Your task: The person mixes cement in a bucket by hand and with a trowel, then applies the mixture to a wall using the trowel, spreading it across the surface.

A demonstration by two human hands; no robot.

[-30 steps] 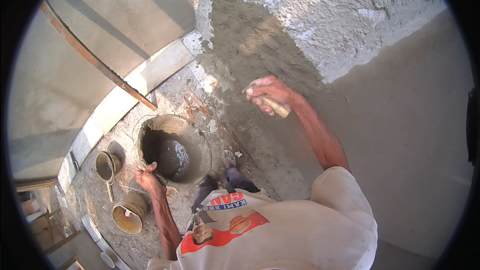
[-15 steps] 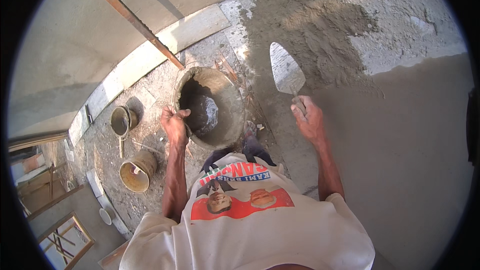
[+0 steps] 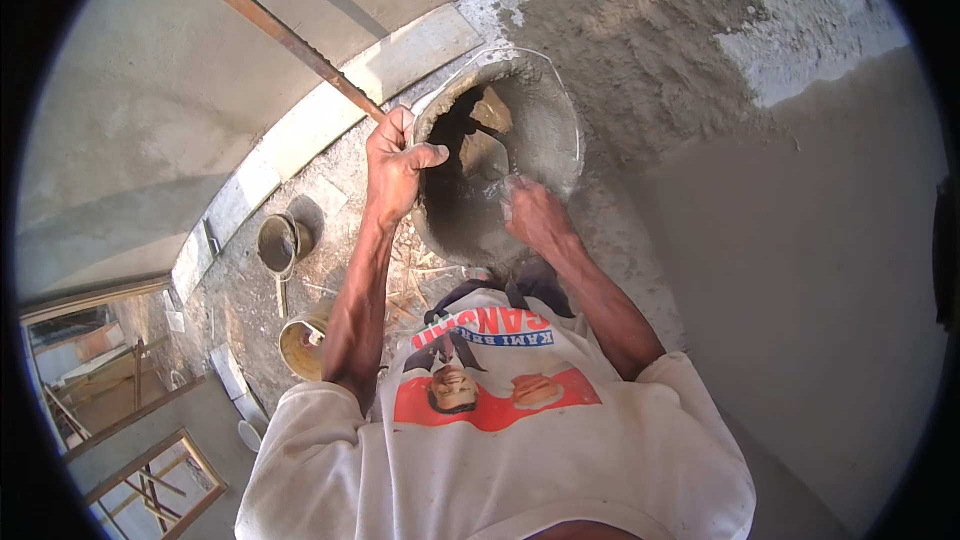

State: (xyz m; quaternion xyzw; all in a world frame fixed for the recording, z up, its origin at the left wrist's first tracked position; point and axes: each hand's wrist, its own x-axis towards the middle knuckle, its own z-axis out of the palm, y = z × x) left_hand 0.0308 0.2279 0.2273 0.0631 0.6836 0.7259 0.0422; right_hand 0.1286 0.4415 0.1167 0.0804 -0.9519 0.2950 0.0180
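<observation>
Rough grey wall point(image 3: 850, 270) on my right, with a darker wet patch of plaster point(image 3: 640, 50) higher up and a gritty floor point(image 3: 330, 190) below. My left hand point(image 3: 395, 165) is clenched on the rim of the bucket point(image 3: 555, 125), tipping it toward me. My right hand point(image 3: 535, 215) grips the trowel point(image 3: 483, 153), fingers wrapped round the handle, blade down inside in the mortar. Two tins point(image 3: 278, 243) sit well off to the left.

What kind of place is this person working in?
Most likely a building site during plastering: a wall partly coated in wet grey mortar, a mortar-caked bucket gripped by the left hand, and a trowel dipped inside.
</observation>
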